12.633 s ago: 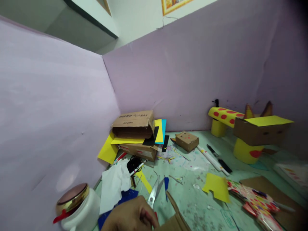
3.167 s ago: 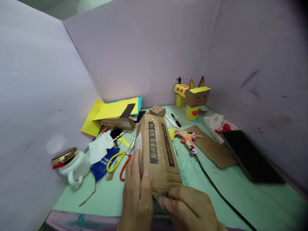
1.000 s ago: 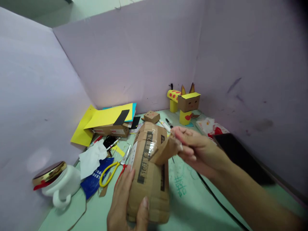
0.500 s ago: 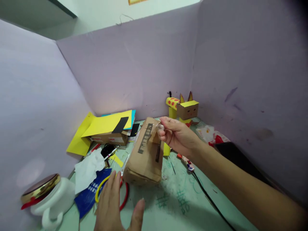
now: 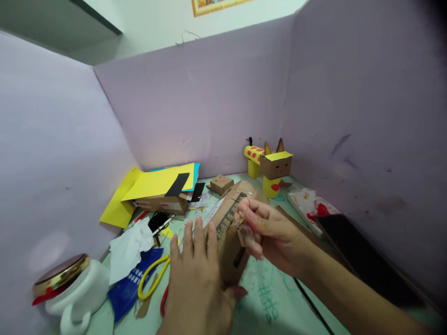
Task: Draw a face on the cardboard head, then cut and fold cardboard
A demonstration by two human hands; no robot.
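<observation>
A brown cardboard box [image 5: 228, 251] with dark printed strips lies slanted on the table in front of me. My left hand [image 5: 199, 274] rests against its near left side, fingers stretched and spread, thumb by the near end. Over the box's right part, my right hand [image 5: 267, 228] pinches a crumpled piece of clear tape [image 5: 247, 235] between thumb and fingers. Whether the tape is still stuck to the box is hard to see. Yellow and red scissor handles [image 5: 153, 277] show left of my left hand, which partly covers them.
At the left are a white pot [image 5: 84, 288], blue packet [image 5: 136, 284] and white tissue [image 5: 129, 244]. Yellow paper [image 5: 160, 181] tops a carton behind. A cardboard cat figure [image 5: 275, 165] stands back right, near a dark flat slab [image 5: 363, 256]. Purple panels [image 5: 195, 102] enclose the table.
The box has come down and right from a raised, tilted position. My left hand has moved up onto it. My right hand has moved lower and toward me with the clear tape.
</observation>
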